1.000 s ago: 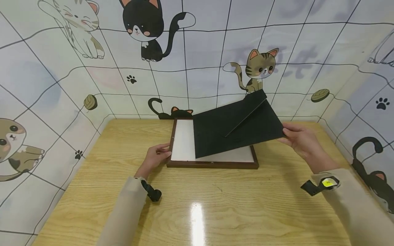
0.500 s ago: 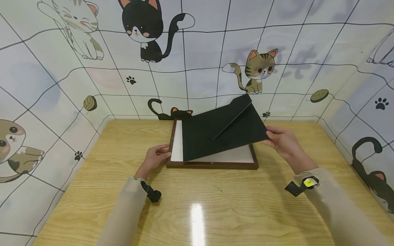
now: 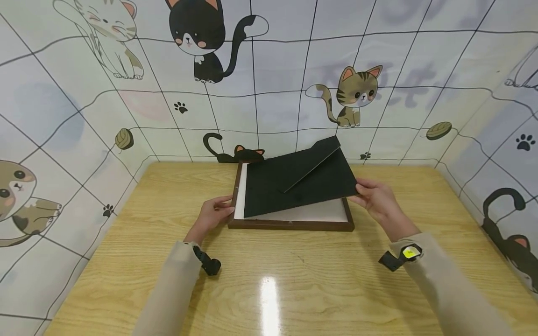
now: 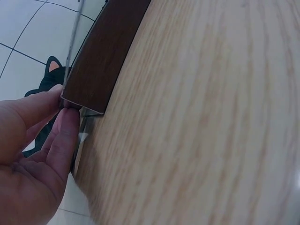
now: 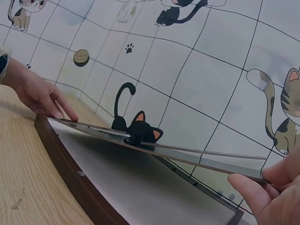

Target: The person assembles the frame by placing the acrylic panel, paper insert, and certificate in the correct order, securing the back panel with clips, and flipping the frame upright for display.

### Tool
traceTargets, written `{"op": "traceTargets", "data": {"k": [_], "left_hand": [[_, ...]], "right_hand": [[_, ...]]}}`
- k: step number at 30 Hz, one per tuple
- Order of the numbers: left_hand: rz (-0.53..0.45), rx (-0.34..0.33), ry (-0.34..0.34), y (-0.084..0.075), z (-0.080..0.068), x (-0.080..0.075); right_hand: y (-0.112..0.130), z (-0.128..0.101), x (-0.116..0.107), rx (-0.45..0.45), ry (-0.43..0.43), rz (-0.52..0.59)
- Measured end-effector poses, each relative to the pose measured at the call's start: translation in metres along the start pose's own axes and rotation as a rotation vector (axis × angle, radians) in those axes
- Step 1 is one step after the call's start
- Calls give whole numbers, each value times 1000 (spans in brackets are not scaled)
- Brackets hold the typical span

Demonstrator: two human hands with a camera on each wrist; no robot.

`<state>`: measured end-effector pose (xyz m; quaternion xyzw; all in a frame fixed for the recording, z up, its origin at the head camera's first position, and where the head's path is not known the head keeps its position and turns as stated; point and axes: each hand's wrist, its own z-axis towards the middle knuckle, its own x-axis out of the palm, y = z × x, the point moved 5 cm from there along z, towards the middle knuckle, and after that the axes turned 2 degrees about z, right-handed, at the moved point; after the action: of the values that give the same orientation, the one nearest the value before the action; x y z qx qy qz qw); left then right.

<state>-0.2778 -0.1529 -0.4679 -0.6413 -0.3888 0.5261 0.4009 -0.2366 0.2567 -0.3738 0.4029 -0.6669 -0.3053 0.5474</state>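
1. Head view: a dark brown rectangular wooden picture frame (image 3: 290,226) lies flat on a pale wood-grain tabletop (image 3: 269,280), near the far edge, with a white sheet (image 3: 311,213) showing inside it.
2. Over the frame a black rectangular backing board (image 3: 294,186) is held at a slant: its left edge is down near the left side of the frame, and its right edge is raised off the frame. A black fold-out stand flap (image 3: 313,161) lies across the board's upper face.
3. The right hand (image 3: 376,200) pinches the board's right edge, thumb on top and fingers curled beneath; the right wrist view shows the thin board gripped between thumb and fingertips (image 5: 255,190).
4. The left hand (image 3: 212,215) sits at the frame's near left corner. In the left wrist view its thumb and a finger (image 4: 65,129) meet at the corner of the frame (image 4: 101,61), fingers nearly straight, pressing against the wood rather than wrapping it.
5. Both forearms wear beige sleeves (image 3: 172,289) with black wrist straps (image 3: 206,263).
6. Behind the table stand white tiled-pattern walls printed with cartoon cats (image 3: 197,37), paw prints and yarn balls.
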Motion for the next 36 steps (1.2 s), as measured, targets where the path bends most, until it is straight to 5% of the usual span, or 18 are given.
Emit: {"op": "traceTargets", "data": {"k": [12, 27, 36], "left_hand": [[13, 12, -2, -1, 1, 1], [0, 5, 6, 0, 1, 1], [-6, 17, 7, -1, 0, 1]], "right_hand": [[-14, 1, 3, 4, -37, 32], [-40, 0, -1, 55, -95, -169], [-54, 1, -9, 53, -153, -192]]}}
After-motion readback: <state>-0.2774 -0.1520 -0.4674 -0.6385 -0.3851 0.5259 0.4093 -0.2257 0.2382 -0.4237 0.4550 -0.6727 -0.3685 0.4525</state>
